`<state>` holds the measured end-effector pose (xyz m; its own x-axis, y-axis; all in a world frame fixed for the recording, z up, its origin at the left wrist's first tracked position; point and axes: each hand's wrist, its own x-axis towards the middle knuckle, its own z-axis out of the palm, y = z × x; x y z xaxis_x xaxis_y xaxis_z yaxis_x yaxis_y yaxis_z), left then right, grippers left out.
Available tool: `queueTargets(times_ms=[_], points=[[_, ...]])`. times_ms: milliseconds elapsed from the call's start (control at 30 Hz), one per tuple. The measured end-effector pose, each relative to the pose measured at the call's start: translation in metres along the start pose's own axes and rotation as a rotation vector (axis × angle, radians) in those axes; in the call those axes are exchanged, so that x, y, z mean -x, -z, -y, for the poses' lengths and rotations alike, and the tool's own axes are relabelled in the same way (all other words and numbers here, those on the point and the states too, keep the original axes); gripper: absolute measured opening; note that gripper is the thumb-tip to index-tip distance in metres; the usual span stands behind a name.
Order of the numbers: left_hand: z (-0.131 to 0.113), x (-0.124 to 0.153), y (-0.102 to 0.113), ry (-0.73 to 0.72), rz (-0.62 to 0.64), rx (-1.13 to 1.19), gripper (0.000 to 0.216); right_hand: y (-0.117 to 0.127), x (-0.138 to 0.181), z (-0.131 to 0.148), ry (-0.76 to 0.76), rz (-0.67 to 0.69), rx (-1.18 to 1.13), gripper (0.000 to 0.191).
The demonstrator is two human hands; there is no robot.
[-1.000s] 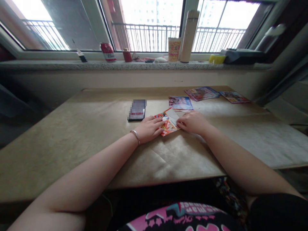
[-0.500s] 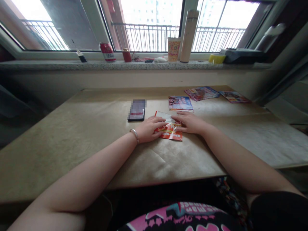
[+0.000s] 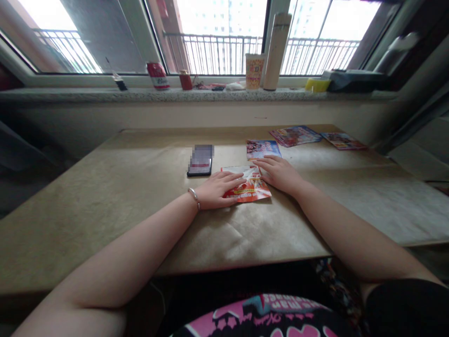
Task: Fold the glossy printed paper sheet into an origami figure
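An orange and white printed leaflet (image 3: 250,187) lies on the table, its bottom edge slightly raised at the right corner. My left hand (image 3: 219,189) rests flat over its left part, fingers stretched out and pointing right. My right hand (image 3: 278,173) is at its upper right edge, fingers extended, the fingertips over the lower edge of a blue and purple printed leaflet (image 3: 263,149) just behind. Whether the right fingers press on that one I cannot tell. A phone (image 3: 201,160) lies to the left, beyond my left hand.
Further back right lie a fanned stack of printed leaflets (image 3: 296,135) and another leaflet pile (image 3: 343,141). On the windowsill (image 3: 196,95) stand a red can (image 3: 157,76), a paper cup (image 3: 254,71), a tall flask (image 3: 277,51) and a dark box (image 3: 358,81).
The orange leaflet has turned slightly and more of its right side shows. My right hand has moved up off its face toward the blue leaflet. The left hand stays nearly in place.
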<state>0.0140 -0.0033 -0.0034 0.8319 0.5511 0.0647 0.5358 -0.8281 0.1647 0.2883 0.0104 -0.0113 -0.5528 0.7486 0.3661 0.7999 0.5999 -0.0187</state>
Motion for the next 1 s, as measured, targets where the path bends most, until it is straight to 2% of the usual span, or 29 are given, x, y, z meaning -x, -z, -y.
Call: queueTargets(times_ms=[100, 267, 400, 533, 700, 833, 1000], points=[[-0.002, 0.0, -0.001, -0.016, 0.013, -0.047, 0.066, 0.004, 0.0, 0.004, 0.017, -0.02, -0.032, 0.043], [-0.005, 0.0, -0.005, 0.08, -0.005, -0.141, 0.071, 0.008, 0.0, 0.01, 0.078, -0.075, -0.191, 0.027], [-0.006, 0.0, -0.006, 0.125, -0.036, -0.194, 0.075, 0.006, 0.0, 0.008, 0.191, -0.04, -0.306, 0.024], [-0.006, 0.001, -0.004, 0.077, -0.022, -0.175, 0.082, 0.004, 0.0, 0.003, 0.262, 0.038, -0.295, 0.029], [-0.004, 0.001, -0.002, 0.065, 0.008, -0.14, 0.085, 0.005, 0.002, -0.002, 0.237, 0.095, -0.247, 0.032], [-0.003, 0.001, -0.001, 0.044, 0.023, -0.125, 0.089, 0.004, 0.003, -0.004, 0.247, 0.096, -0.229, 0.039], [-0.002, 0.003, -0.002, 0.029, -0.001, -0.12, 0.085, 0.001, 0.003, -0.009, 0.255, 0.058, -0.14, 0.033]])
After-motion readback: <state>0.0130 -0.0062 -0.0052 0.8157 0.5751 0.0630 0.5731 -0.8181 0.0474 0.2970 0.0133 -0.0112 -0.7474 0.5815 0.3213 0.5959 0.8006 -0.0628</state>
